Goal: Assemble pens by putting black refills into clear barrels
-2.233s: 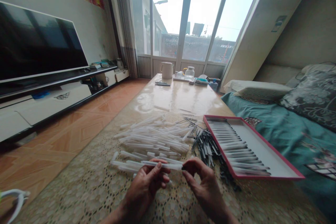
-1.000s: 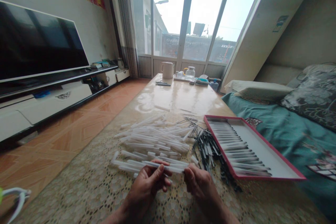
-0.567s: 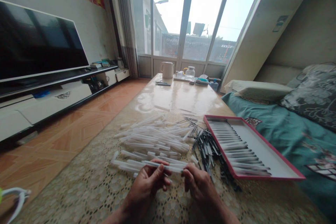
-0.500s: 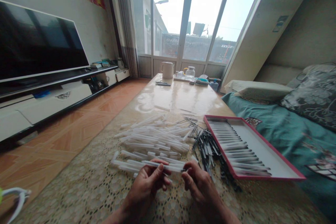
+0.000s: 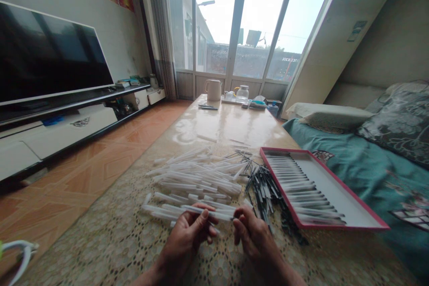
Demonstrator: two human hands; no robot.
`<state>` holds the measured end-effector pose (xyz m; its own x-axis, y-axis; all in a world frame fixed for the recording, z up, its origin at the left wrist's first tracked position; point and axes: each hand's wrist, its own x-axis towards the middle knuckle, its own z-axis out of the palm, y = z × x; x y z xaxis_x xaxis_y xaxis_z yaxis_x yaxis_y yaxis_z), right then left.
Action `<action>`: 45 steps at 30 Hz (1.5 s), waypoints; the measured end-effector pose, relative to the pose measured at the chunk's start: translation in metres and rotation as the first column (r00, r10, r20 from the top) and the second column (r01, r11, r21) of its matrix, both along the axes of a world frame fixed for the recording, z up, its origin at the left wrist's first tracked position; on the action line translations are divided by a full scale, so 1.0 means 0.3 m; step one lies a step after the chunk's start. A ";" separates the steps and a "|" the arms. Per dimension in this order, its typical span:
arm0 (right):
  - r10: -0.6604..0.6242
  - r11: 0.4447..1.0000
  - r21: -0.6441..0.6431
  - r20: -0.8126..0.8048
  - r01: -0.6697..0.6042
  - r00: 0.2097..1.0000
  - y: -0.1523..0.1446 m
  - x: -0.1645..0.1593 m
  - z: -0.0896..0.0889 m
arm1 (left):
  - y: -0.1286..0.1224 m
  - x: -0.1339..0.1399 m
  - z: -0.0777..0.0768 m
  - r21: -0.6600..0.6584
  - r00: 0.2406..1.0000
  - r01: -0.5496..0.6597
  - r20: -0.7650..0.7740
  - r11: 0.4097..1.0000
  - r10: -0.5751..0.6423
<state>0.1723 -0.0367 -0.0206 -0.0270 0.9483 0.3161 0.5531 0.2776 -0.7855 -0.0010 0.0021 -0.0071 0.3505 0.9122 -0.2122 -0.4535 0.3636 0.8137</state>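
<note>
Between both hands is a slim translucent white pen [image 5: 224,216], lying roughly level just above the table. My left hand [image 5: 191,234] is closed round its middle, thumb on top. At the pen's right end, the thumb and fingers of my right hand [image 5: 253,234] pinch a small dark tip, mostly hidden by the fingers. Just beyond my hands lies a loose heap of translucent white tubes [image 5: 197,173]. Dark slim rods and black pieces [image 5: 264,190] are bunched to the right. Beside them a red-rimmed box [image 5: 348,228] holds a row of white pens with dark ends [image 5: 313,194].
The long table [image 5: 110,241] has a patterned cover. At its far end stand a beige pitcher [image 5: 213,90], a glass jar [image 5: 242,93] and a tissue pack [image 5: 257,103]. A sofa with a teal cover [image 5: 345,156] runs along the right; a TV cabinet [image 5: 73,127] is at left.
My right fingers have shifted very slightly at the pen's dark end. My left hand and the things on the table stay as they were.
</note>
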 end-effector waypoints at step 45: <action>0.113 0.961 -0.218 -0.244 -0.168 0.963 -0.015 -0.001 0.045 | 0.014 -0.009 -0.046 0.125 0.997 0.079 0.009 0.989 -0.080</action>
